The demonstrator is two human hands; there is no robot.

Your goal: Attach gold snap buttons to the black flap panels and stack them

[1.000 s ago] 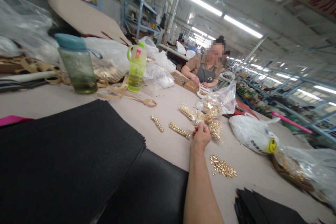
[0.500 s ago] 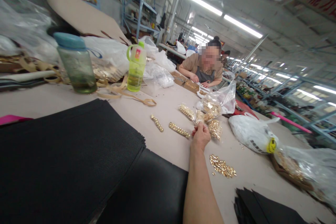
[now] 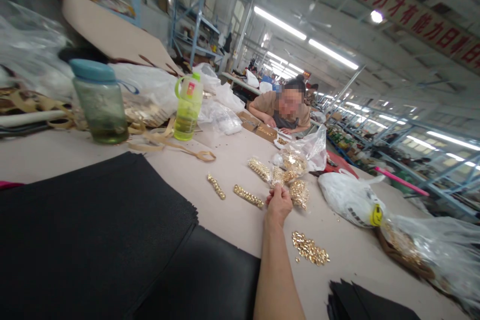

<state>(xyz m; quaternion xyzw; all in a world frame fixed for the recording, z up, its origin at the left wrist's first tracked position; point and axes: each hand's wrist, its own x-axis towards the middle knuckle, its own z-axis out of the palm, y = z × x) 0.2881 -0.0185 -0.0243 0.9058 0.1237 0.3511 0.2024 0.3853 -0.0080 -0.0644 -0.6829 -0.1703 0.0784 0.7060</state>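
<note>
My right hand (image 3: pixel 279 206) reaches over the table with its fingers curled closed. Its fingertips are beside a small clear bag of gold metal pieces (image 3: pixel 277 174); whatever they pinch is hidden. Another bag of gold pieces (image 3: pixel 299 194) lies just right of the hand. To its left are two short rows of gold pieces, a nearer row (image 3: pixel 248 196) and a farther row (image 3: pixel 216 187). A loose pile of gold pieces (image 3: pixel 309 248) lies right of my forearm. My left hand is out of view.
Stacked black sheets (image 3: pixel 90 230) cover the table's left; more black sheets (image 3: pixel 367 302) lie at front right. A blue-lidded bottle (image 3: pixel 100 105) and a yellow-green bottle (image 3: pixel 187 110) stand at back left. Plastic bags (image 3: pixel 347 197) lie right. A person (image 3: pixel 283 107) leans over the far end.
The view has turned slightly, so everything appears farther left and a little lower. My right hand stays closed beside the bags of gold pieces.
</note>
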